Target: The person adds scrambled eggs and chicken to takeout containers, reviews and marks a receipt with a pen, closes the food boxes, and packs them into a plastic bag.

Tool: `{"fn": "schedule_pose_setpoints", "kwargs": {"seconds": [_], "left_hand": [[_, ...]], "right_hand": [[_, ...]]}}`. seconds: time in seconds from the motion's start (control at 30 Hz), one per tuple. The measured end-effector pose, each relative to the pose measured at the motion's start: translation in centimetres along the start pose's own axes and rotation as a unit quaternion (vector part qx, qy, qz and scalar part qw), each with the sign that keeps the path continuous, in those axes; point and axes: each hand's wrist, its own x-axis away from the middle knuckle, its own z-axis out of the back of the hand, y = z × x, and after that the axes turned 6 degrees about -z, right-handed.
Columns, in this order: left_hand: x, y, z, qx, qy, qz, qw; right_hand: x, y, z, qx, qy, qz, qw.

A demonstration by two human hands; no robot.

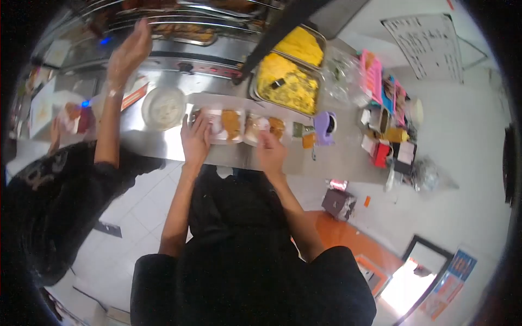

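Two white takeaway food boxes stand side by side on the steel counter, each with golden-brown food in it. My left hand [196, 142] lies over the left part of the left box [231, 142], fingers stretched out and reaching inside. Beside them in that box sit a pale round item [216, 124] and a brown fried piece [231, 124]. Over the right box [250, 140] my right hand [272, 154] is closed in a pinch at the food. Whatever its fingertips hold is too small and blurred to make out. Another brown piece [277, 127] lies just beyond them.
A round clear tub [163, 108] stands left of the boxes. Metal trays of yellow food [288, 81] sit behind on the right, near a purple container [325, 127]. At left, a co-worker's arm [110, 127] reaches up towards a rack with trays [185, 35].
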Motion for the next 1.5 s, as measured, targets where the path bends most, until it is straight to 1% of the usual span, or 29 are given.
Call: {"fn": "schedule_pose_setpoints", "kwargs": {"seconds": [0.07, 0.13, 0.17, 0.23, 0.37, 0.43, 0.53, 0.57, 0.63, 0.67, 0.73, 0.77, 0.8, 0.83, 0.87, 0.93, 0.97, 1.03, 1.07, 1.13, 1.17, 1.23, 1.27, 1.33, 1.37, 1.4, 1.43, 1.47, 1.5], "left_hand": [[-0.5, 0.7, -0.8, 0.02, -0.026, -0.002, 0.999], [-0.7, 1.1, -1.2, -0.063, -0.07, 0.011, 0.995], [-0.6, 0.7, -1.8, -0.07, -0.09, 0.018, 0.993], [-1.0, 1.3, -1.7, -0.088, -0.096, 0.022, 0.991], [-0.1, 1.8, -1.8, -0.108, -0.086, 0.048, 0.989], [-0.7, 3.2, -1.0, -0.109, -0.068, 0.049, 0.991], [0.1, 5.7, -0.3, -0.085, -0.04, 0.023, 0.995], [0.6, 6.0, -0.6, -0.045, -0.032, 0.015, 0.998], [0.4, 8.6, 0.3, -0.007, -0.004, 0.013, 1.0], [0.6, 9.1, 0.3, -0.016, -0.001, 0.022, 1.0], [1.3, 10.0, 0.2, 0.132, -0.048, 0.064, 0.988], [1.3, 10.9, 0.1, 0.184, -0.081, 0.1, 0.974], [0.9, 12.0, 0.0, 0.235, -0.114, 0.134, 0.956], [-0.1, 13.9, 0.5, 0.318, -0.148, 0.174, 0.92], [-1.3, 15.8, 1.2, 0.381, -0.19, 0.245, 0.871], [-1.3, 17.0, -0.1, 0.565, -0.166, 0.313, 0.745], [-1.0, 16.4, -0.8, 0.564, -0.165, 0.313, 0.746], [-0.3, 14.1, -1.9, 0.466, -0.167, 0.319, 0.808], [0.3, 13.1, -1.7, 0.465, -0.173, 0.315, 0.809], [0.3, 11.2, -0.5, 0.518, -0.081, 0.363, 0.77], [0.0, 10.5, 0.1, 0.49, -0.052, 0.365, 0.79], [-1.4, 9.3, 0.8, 0.416, 0.028, 0.366, 0.832], [-2.3, 8.8, 1.0, 0.381, 0.061, 0.33, 0.861], [-3.9, 7.5, 0.1, 0.316, 0.038, 0.334, 0.887], [-4.0, 7.4, -0.5, 0.316, 0.037, 0.331, 0.888], [-4.2, 7.4, -1.6, 0.314, -0.014, 0.295, 0.902], [-4.8, 7.7, -2.3, 0.311, -0.063, 0.257, 0.913], [-4.7, 8.0, -2.5, 0.305, -0.068, 0.255, 0.915], [-4.6, 8.6, -2.2, 0.341, -0.045, 0.282, 0.896]], "right_hand": [[-0.7, 5.4, 4.4, 0.055, 0.121, -0.005, 0.991], [-2.3, 11.7, 7.5, 0.032, 0.156, -0.097, 0.983], [-3.5, 12.3, 8.4, 0.025, 0.162, -0.097, 0.982], [-5.4, 13.3, 9.4, 0.286, 0.122, -0.011, 0.95], [-7.7, 15.2, 9.0, 0.311, 0.095, -0.011, 0.946], [-9.2, 15.8, 9.8, 0.344, -0.068, -0.097, 0.932], [-8.4, 16.0, 10.9, 0.3, -0.064, -0.048, 0.951], [-8.1, 15.8, 11.5, 0.295, -0.069, -0.042, 0.952], [-6.1, 15.1, 12.8, 0.219, 0.002, -0.029, 0.975], [-5.2, 14.5, 13.2, 0.214, -0.008, -0.022, 0.976], [-3.6, 12.6, 14.2, 0.158, 0.034, 0.044, 0.986], [-3.2, 11.4, 14.2, 0.152, 0.024, 0.05, 0.987], [-2.9, 9.9, 13.9, 0.028, -0.055, -0.046, 0.997], [-2.6, 8.5, 13.2, -0.096, -0.131, -0.145, 0.976], [-2.5, 7.1, 12.4, -0.101, -0.136, -0.143, 0.975], [-2.9, 4.7, 10.4, -0.132, -0.237, -0.089, 0.958], [-3.2, 4.5, 9.2, -0.133, -0.239, -0.088, 0.958], [-3.4, 4.9, 7.0, -0.14, -0.366, -0.046, 0.919], [-3.1, 5.0, 6.6, -0.142, -0.36, -0.048, 0.921], [-3.4, 5.1, 5.8, -0.19, -0.339, -0.124, 0.913], [-3.7, 6.3, 4.9, -0.157, -0.297, -0.106, 0.936], [-4.6, 7.9, 2.8, -0.177, -0.248, -0.09, 0.948], [-5.0, 8.4, 1.7, -0.195, -0.209, -0.078, 0.955], [-5.3, 6.2, 0.7, -0.17, -0.195, -0.056, 0.964], [-5.4, 4.5, 0.8, -0.227, -0.259, -0.148, 0.927], [-5.7, 2.9, 0.7, -0.281, -0.32, -0.234, 0.874], [-5.4, 3.8, -0.8, -0.271, -0.316, -0.206, 0.886], [-5.3, 5.2, -1.5, -0.272, -0.314, -0.201, 0.887], [-5.4, 5.3, -1.4, -0.242, -0.265, -0.147, 0.922]]}}
